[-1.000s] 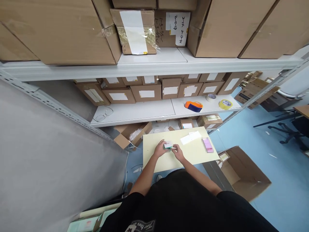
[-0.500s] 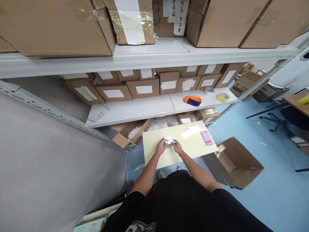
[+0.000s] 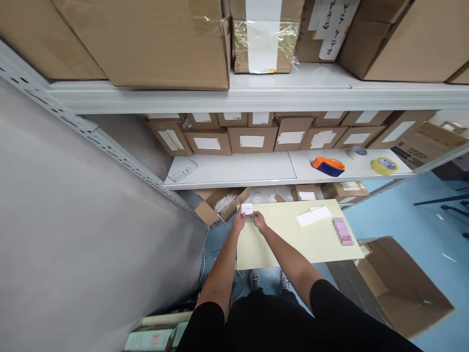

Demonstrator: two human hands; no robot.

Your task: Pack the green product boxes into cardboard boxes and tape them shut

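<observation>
Over the left end of a pale yellow board (image 3: 286,249), both hands hold a small white box-like piece (image 3: 246,209) with dark print on its face and a greenish lower edge. My left hand (image 3: 239,221) is closed on its left side. My right hand (image 3: 259,222) pinches its lower right corner. Whether it is a box or a stack of cards, I cannot tell. Just beyond my left hand stands an open carton (image 3: 240,196) with white slips inside. White paper strips (image 3: 313,216) and a blurred pink item (image 3: 343,231) lie on the board's right part.
A shelf (image 3: 234,168) ahead bears labelled cartons (image 3: 252,139), glasses (image 3: 185,170), an orange-and-blue band (image 3: 329,166) and tape rolls (image 3: 384,165). A large open carton (image 3: 414,293) stands on the floor at right. A grey wall (image 3: 91,234) closes off the left.
My hands have moved with the white piece toward the board's left end, nearer the open carton. Its printed face now shows more upright. The head view has swung left.
</observation>
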